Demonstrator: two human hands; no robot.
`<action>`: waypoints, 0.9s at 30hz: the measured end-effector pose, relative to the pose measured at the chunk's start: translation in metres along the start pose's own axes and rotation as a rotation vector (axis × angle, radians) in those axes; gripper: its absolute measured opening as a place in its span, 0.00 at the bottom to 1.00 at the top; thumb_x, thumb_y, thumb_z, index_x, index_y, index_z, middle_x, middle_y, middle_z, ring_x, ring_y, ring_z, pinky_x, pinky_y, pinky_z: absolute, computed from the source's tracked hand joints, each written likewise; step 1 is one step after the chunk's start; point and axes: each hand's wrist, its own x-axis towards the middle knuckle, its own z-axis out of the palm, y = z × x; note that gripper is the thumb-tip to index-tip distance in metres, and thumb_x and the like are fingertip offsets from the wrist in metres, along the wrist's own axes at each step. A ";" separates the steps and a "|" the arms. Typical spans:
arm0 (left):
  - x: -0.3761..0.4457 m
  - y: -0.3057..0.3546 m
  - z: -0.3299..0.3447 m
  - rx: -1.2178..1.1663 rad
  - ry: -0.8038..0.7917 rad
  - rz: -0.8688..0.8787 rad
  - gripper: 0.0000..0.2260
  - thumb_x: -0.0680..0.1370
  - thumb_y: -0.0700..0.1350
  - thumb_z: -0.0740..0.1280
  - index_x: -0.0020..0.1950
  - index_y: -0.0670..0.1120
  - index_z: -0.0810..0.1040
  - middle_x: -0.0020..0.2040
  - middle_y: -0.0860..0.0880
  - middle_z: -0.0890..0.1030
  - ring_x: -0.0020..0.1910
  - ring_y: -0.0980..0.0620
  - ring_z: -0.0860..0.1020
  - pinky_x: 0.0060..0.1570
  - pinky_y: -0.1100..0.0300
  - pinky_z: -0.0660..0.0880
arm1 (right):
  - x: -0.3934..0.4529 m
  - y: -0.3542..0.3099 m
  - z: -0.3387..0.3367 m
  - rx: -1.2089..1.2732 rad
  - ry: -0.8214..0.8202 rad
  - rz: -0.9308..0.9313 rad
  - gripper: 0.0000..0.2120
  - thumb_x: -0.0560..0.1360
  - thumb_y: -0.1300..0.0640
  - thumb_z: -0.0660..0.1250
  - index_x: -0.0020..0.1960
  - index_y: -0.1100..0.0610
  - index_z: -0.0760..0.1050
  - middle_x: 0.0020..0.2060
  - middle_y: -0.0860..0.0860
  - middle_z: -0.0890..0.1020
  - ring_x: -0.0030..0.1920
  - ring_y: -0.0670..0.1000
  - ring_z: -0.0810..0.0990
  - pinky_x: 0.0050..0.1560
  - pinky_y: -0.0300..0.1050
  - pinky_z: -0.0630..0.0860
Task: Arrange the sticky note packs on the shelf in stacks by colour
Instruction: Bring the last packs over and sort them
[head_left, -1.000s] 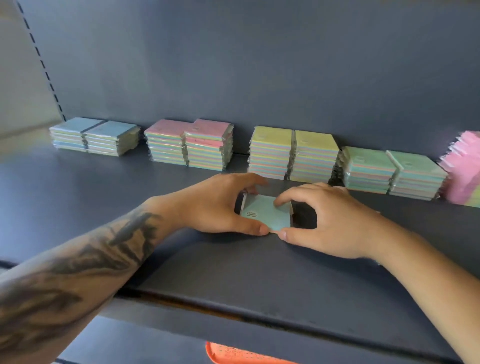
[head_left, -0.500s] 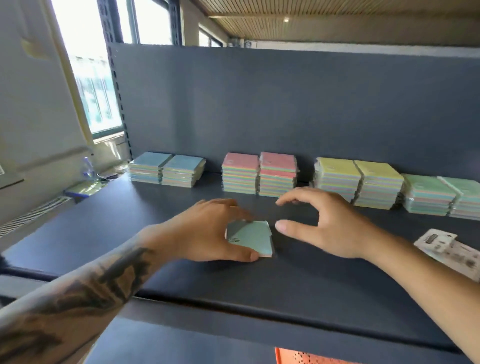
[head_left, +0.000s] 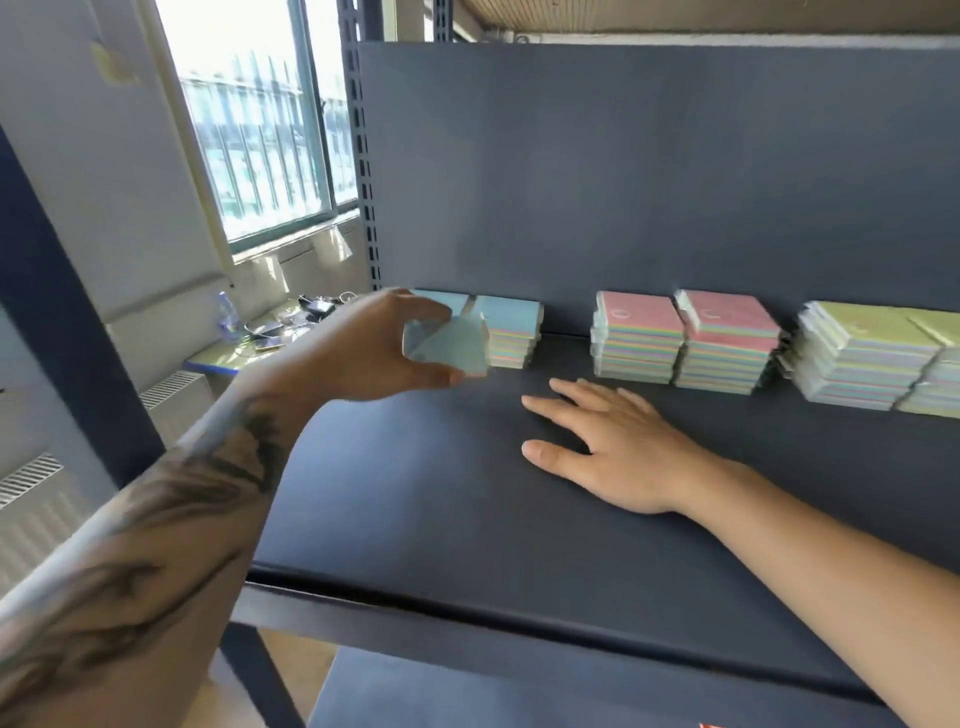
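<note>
Here, the left hand (head_left: 363, 348) has lifted the blue pack (head_left: 447, 345) off the shelf (head_left: 467, 519), pinching it before the blue stacks (head_left: 511, 330) at the back left corner; the right hand (head_left: 618, 452), having released, rests flat, so stacking is imminent.

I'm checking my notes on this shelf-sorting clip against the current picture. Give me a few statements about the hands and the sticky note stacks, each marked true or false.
1. The left hand grips a blue pack lifted off the shelf. True.
2. The right hand holds a pink pack. False: it lies flat on the shelf with straight fingers, holding nothing.
3. The pink stacks stand between the blue stacks and the yellow stacks. True.
4. The blue stacks are taller than the pink stacks. False: the pink stacks look taller.
5. The held pack already rests on top of the pink stacks. False: it is in the hand, in front of the blue stacks.
</note>
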 end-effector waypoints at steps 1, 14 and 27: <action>0.007 -0.005 -0.003 -0.012 0.023 -0.026 0.38 0.64 0.68 0.75 0.71 0.54 0.77 0.65 0.50 0.80 0.64 0.45 0.77 0.63 0.53 0.73 | 0.001 0.001 0.002 -0.014 0.000 0.002 0.36 0.75 0.24 0.49 0.81 0.34 0.53 0.83 0.41 0.50 0.82 0.45 0.46 0.81 0.52 0.44; 0.072 -0.037 -0.001 -0.052 -0.082 -0.156 0.27 0.78 0.43 0.75 0.76 0.54 0.73 0.66 0.50 0.77 0.60 0.49 0.74 0.60 0.58 0.69 | 0.007 0.011 0.006 0.003 0.025 -0.035 0.40 0.72 0.20 0.50 0.80 0.34 0.55 0.83 0.41 0.53 0.82 0.46 0.47 0.81 0.53 0.46; 0.077 -0.047 0.025 -0.155 -0.019 -0.092 0.22 0.79 0.34 0.67 0.65 0.58 0.82 0.64 0.48 0.82 0.61 0.40 0.80 0.64 0.45 0.76 | 0.009 0.009 0.003 0.032 0.000 -0.024 0.40 0.70 0.19 0.49 0.79 0.32 0.54 0.82 0.39 0.52 0.82 0.44 0.46 0.81 0.52 0.45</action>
